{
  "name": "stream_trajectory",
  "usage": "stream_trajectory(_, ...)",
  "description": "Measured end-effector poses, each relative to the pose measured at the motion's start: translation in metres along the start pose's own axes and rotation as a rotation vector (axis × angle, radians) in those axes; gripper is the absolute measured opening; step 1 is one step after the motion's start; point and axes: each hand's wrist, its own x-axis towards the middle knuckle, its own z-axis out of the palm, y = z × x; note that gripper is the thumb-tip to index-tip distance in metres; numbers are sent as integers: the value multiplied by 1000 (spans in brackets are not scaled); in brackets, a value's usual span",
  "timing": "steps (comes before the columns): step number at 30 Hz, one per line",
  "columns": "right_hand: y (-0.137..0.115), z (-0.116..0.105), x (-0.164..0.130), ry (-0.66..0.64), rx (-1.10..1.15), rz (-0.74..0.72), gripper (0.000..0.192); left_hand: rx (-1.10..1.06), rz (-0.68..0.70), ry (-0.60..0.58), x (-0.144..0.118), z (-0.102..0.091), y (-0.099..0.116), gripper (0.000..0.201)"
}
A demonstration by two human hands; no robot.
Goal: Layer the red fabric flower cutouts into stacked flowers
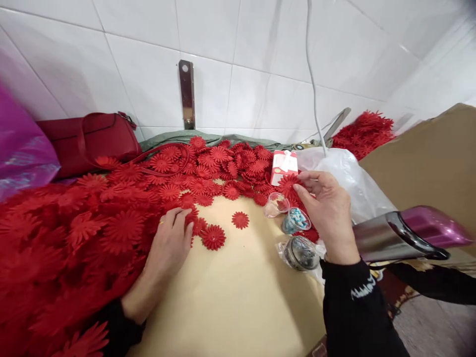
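Note:
My left hand (169, 245) rests palm down on the edge of a big heap of red fabric flowers (85, 233), fingertips on a flower near a loose one (213, 237). Another single flower (240, 219) lies on the tan work surface (238, 292). My right hand (327, 210) is raised and pinches a red flower (289, 184) between thumb and fingers, above three small clear cups: one with a red bit (275, 204), one with blue and white beads (295, 220), one with dark beads (300, 253).
A red handbag (89, 141) sits at the back left by the white tiled wall. A small red-and-white box (284, 166) and a clear plastic bag (345, 173) lie behind the cups. More red flowers (364, 131) pile at the back right. A purple hair-dryer-like tool (409, 233) and cardboard (427, 158) are at right.

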Motion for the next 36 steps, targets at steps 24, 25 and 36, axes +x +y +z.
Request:
stream_trajectory(24, 46, 40, 4, -583, -625, -95, 22, -42, -13, -47, -3, 4, -7, 32)
stream_trajectory(25, 46, 40, 4, -590, -603, -92, 23, -49, -15, -50, -3, 4, -7, 32)
stream_trajectory(36, 65, 28, 13, -533, -360, -123, 1, -92, -143, -18, -2, -3, 3, 41)
